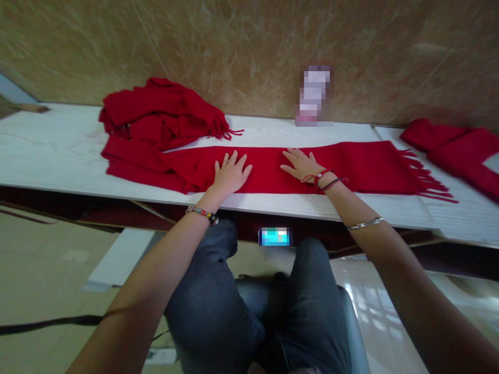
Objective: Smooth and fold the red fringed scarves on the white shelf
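A red scarf (265,169) lies lengthwise along the white board, its right half smooth and flat, with a fringe spread out at the right end. Toward the left the same cloth is creased and bunched. My left hand (231,174) rests on it left of the middle, fingers spread. Pressed flat on the cloth to the right of that is my right hand (302,163), fingers also apart. Neither hand grips anything. Behind the scarf's left part sits a crumpled heap of red fringed cloth (156,111); whether the two are joined I cannot tell.
More red cloth (452,148) lies at the far right of the white tabletop (50,145). A blurred-out upright object (314,93) stands against the brown marbled wall (241,52). Below the front edge shows a small lit screen (275,237), just above my knees.
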The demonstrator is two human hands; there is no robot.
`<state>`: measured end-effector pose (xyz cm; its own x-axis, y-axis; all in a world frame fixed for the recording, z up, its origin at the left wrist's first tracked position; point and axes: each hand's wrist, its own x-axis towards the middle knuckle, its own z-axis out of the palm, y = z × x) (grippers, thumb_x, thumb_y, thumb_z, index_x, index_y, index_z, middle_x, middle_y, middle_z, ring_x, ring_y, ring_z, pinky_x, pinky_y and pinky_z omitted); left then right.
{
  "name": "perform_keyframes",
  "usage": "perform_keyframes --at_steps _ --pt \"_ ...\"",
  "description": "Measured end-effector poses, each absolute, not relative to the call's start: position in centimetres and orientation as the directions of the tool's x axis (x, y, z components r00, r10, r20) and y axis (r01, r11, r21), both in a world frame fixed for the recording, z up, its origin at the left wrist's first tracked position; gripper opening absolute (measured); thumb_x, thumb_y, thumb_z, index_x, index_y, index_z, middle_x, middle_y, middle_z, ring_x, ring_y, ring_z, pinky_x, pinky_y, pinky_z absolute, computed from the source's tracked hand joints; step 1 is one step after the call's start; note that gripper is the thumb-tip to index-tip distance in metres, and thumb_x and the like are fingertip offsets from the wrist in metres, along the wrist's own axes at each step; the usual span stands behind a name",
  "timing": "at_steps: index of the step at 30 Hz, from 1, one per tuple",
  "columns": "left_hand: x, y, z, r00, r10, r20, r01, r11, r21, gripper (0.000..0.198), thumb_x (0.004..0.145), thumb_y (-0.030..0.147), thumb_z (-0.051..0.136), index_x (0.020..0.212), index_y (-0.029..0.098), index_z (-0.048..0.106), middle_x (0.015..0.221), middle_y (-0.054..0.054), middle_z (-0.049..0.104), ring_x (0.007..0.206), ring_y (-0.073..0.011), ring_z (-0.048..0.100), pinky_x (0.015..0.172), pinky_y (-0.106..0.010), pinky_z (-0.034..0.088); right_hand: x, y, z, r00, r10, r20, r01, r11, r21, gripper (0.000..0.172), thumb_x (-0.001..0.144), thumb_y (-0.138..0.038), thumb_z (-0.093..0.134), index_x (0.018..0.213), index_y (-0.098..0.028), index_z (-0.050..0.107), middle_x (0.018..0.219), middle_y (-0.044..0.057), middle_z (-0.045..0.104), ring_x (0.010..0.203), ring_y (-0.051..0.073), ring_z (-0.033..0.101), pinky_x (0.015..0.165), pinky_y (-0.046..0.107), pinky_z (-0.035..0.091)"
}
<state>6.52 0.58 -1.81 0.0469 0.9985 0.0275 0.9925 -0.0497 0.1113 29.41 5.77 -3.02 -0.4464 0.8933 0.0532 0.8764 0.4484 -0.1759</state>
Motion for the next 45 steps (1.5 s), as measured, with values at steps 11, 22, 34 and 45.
perform_keyframes --at_steps 11,22,34,45 --pt "6.3 0.7 -1.7 0.022 1.000 0.004 0.992 -0.022 0.121 0.060 0.095 0.049 0.022 0.147 0.021 0.031 0.156 -0.011 0.022 0.143 -0.0340 0.019 0.112 -0.058 0.020 29.4 5.7 -3.1 -0.421 0.907 0.009 0.900 0.418 -0.124 0.062 0.092 -0.052 0.029 0.145 -0.019 0.035 0.154 0.013 0.028 0.141 0.036 0.022 0.104 0.071 0.023" --pt "6.4 0.8 -1.6 0.012 1.000 0.007 0.992 -0.013 0.123 0.059 0.095 0.048 0.023 0.147 0.022 0.032 0.156 -0.010 0.023 0.143 -0.0329 0.019 0.112 -0.057 0.021 29.7 5.9 -3.0 -0.421 0.907 0.015 0.896 0.419 -0.146 0.062 0.091 -0.055 0.032 0.143 -0.020 0.038 0.154 0.013 0.028 0.141 0.035 0.023 0.105 0.068 0.024" --pt "6.3 0.9 -1.6 -0.001 1.000 0.007 0.992 0.000 0.125 0.060 0.094 0.049 0.022 0.147 0.024 0.031 0.157 -0.008 0.021 0.143 -0.0327 0.018 0.113 -0.057 0.020 29.8 5.8 -3.0 -0.396 0.917 0.043 0.906 0.398 -0.144 0.064 0.091 -0.056 0.031 0.144 -0.021 0.036 0.155 0.013 0.024 0.141 0.036 0.021 0.105 0.069 0.023" --pt "7.7 0.9 -1.3 0.023 0.996 0.091 0.993 -0.033 0.109 0.063 0.094 0.052 0.022 0.150 0.023 0.023 0.159 -0.008 0.007 0.145 -0.0338 0.005 0.114 -0.055 0.016 27.9 4.3 -1.7 -0.501 0.860 0.097 0.851 0.510 -0.127 0.062 0.094 -0.051 0.030 0.150 -0.024 0.022 0.158 0.009 0.015 0.144 0.033 0.012 0.106 0.068 0.017"
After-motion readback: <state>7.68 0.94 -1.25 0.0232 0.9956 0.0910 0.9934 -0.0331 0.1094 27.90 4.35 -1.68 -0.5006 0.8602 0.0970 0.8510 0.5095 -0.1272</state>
